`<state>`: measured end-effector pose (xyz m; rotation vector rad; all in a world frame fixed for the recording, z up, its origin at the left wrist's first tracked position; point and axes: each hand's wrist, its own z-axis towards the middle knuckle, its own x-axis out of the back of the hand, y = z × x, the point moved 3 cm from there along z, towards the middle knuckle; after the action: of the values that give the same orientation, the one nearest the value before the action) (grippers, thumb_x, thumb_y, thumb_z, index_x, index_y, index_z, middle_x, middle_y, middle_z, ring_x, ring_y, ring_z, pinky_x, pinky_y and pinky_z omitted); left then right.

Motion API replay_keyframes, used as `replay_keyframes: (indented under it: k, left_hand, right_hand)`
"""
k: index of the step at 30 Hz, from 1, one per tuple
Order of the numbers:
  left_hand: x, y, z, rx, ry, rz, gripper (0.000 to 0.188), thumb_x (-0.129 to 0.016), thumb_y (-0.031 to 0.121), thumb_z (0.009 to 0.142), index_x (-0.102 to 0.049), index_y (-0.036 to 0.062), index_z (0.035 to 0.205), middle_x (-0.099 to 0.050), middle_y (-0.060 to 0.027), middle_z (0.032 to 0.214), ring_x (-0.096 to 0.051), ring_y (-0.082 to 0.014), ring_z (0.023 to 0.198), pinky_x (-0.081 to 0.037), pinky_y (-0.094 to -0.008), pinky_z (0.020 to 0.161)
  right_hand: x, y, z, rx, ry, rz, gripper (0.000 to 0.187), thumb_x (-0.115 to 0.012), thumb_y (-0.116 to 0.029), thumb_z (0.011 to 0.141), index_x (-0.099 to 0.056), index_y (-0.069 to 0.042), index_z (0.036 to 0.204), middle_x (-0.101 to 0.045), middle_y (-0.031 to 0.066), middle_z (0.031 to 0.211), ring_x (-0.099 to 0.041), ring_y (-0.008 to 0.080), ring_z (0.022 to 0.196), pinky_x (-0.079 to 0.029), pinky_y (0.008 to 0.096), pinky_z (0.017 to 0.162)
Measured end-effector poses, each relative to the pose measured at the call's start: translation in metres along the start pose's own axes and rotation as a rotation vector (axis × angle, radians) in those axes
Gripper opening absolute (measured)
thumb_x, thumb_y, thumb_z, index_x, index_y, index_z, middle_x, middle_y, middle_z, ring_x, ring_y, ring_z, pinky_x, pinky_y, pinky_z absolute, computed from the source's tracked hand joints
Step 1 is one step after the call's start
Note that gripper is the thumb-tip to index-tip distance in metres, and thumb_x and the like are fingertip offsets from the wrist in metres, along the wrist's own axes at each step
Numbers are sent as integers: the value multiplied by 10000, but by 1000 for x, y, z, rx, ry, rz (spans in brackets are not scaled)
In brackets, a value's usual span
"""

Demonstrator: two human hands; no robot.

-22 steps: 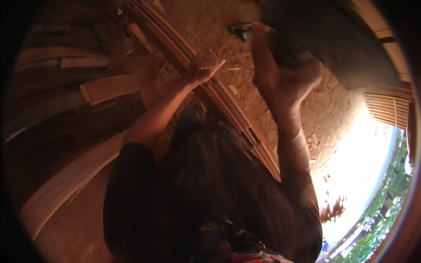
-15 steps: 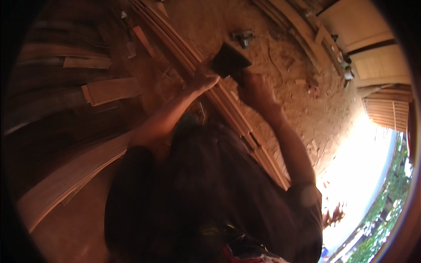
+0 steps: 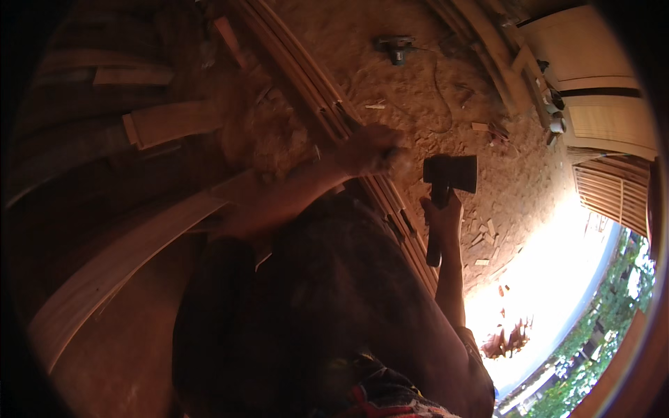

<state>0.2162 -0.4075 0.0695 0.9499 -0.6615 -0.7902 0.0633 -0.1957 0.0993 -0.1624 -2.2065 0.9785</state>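
Note:
In my right hand (image 3: pixel 444 212) is a hatchet (image 3: pixel 451 173) with a broad dark head, its handle running down along my forearm. It is held to the right of a long run of grooved wooden strips (image 3: pixel 304 75), apart from them. My left hand (image 3: pixel 369 150) lies over the strips at their middle, its fingers curled inward. Blur and shadow hide what those fingers hold, if anything. The strips slant from the far left, pass under my left hand, and continue close by my legs.
A dark power tool (image 3: pixel 397 49) with a cord rests on the dirt floor (image 3: pixel 418 97) ahead. Boards (image 3: pixel 174 125) lie at the left, beside a long curved plank (image 3: pixel 132 254). Wooden panels (image 3: pixel 599 49) stand at the far right; wood chips (image 3: pixel 488 233) are scattered nearer.
My right hand has swung the hatchet right and nearer, away from the strips. My left hand has moved right and nearer along the strips. The view has shifted slightly.

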Motion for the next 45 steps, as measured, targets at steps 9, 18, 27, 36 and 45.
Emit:
replay_keyframes:
  k: [9, 18, 27, 36, 45]
  left_hand:
    - [6, -17, -2, 74, -85, 335, 338, -634, 367, 1012, -560, 64, 882, -542, -129, 721, -604, -358, 731, -475, -495, 674]
    - [25, -35, 0, 67, -98, 391, 181, -717, 232, 937, -651, 66, 966, -695, -64, 904, -683, -266, 841, -569, -403, 754]
    - [75, -9, 29, 422, -27, 436, 201, -732, 226, 928, -712, 78, 1062, -748, -10, 1038, -699, -189, 974, -577, -325, 880]
    - [111, -9, 33, 278, 83, 567, 410, -636, 421, 1020, -655, 66, 815, -653, -51, 787, -632, -221, 790, -502, -413, 753]
    - [89, -54, 10, 406, 238, 274, 312, -685, 334, 990, -657, 55, 854, -668, -42, 800, -653, -221, 831, -519, -378, 800]
  right_hand:
    - [-28, 13, -4, -59, -50, 137, 314, -806, -94, 821, -613, -11, 1054, -625, 51, 750, -577, 127, 541, -475, 288, 487]
    - [-12, -37, -6, -19, 20, -41, 299, -832, -146, 846, -648, 6, 1026, -653, 58, 769, -579, 109, 542, -482, 290, 510]
    - [-36, -181, 22, 707, -8, -578, 83, -722, -100, 885, -679, -29, 880, -667, 100, 667, -688, 222, 611, -539, 412, 583]
    - [-18, -269, -9, 1072, 221, 13, 113, -731, -94, 846, -665, -12, 805, -680, 123, 651, -676, 300, 528, -532, 426, 541]
    - [-73, -177, 66, 883, -56, -542, 372, -661, -89, 820, -632, -50, 1189, -726, 226, 934, -722, 417, 890, -587, 509, 794]
